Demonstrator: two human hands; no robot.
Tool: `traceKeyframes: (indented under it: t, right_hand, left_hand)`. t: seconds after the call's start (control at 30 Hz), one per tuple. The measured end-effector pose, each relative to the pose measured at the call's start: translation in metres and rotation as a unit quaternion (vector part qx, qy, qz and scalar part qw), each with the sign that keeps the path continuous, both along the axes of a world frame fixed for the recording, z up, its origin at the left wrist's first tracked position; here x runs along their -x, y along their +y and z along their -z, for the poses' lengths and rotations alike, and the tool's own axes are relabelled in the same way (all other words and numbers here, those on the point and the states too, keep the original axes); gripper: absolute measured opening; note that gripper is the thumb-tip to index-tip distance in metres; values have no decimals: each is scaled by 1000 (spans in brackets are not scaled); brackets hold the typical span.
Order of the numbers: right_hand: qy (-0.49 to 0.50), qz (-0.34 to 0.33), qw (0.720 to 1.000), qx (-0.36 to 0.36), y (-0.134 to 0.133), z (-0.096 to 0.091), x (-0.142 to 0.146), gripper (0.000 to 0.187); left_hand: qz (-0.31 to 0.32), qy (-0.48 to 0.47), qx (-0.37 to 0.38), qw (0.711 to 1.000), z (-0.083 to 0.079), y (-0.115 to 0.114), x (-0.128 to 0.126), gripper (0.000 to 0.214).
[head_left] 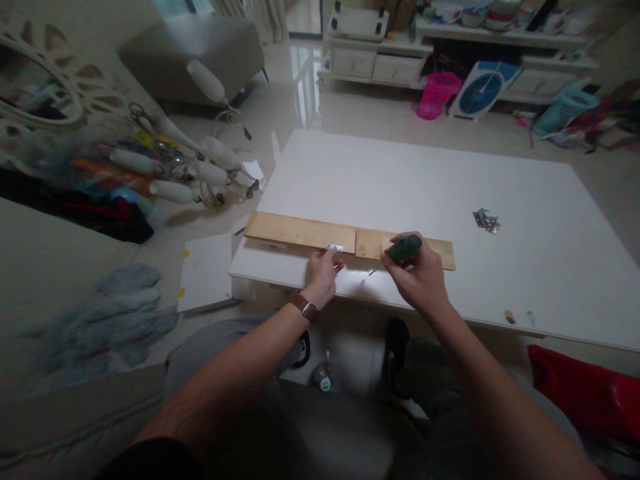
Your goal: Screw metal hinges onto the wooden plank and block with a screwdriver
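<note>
A small silver metal hinge point(335, 248) is pinched by the left hand point(324, 272) against the long pale wooden plank point(300, 232) on the white bench point(450, 187); right of the hinge, a green-handled screwdriver point(405, 248) is clasped in the closed grip of the right hand point(420, 277); fastening seems in hand; the tip must be seated squarely.

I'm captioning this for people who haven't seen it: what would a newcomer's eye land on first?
The two hands at the near edge of the white table: the right hand grips a green-handled screwdriver, the left hand holds a small metal fitting against a long wooden strip. Next, the white-armed chandelier lying on the floor at the left, and the bright pink basket by the far shelves.
</note>
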State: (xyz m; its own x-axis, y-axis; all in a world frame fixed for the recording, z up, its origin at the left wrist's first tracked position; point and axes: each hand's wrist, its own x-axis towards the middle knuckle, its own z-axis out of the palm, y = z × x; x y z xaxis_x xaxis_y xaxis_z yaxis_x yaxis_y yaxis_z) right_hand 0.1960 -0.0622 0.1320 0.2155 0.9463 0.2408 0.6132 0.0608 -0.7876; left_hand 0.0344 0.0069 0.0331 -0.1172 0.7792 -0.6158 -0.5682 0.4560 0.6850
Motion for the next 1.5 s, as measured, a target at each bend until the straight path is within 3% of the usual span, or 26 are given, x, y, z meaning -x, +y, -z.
traceKeyframes:
  t: [0.2,0.53,0.73,1.23,1.5]
  right_hand:
    - [0,-6,1000,-3,-1,1,0,23]
    - [7,-4,1000,0,0,-1,1,23]
    - [4,-4,1000,8,-1,0,1,23]
    - [-3,-10,1000,-6,0,-1,1,19]
    - [8,-9,1000,6,-1,0,2,21]
  left_hand:
    - [-43,4,12,999,2,1,-1,33]
    - [-44,37,-20,998,11,0,0,38]
    - [-18,72,-22,997,10,-1,0,29]
    - [-27,107,-35,993,5,-6,-1,23]
    - [-26,132,-33,990,5,-9,-1,29]
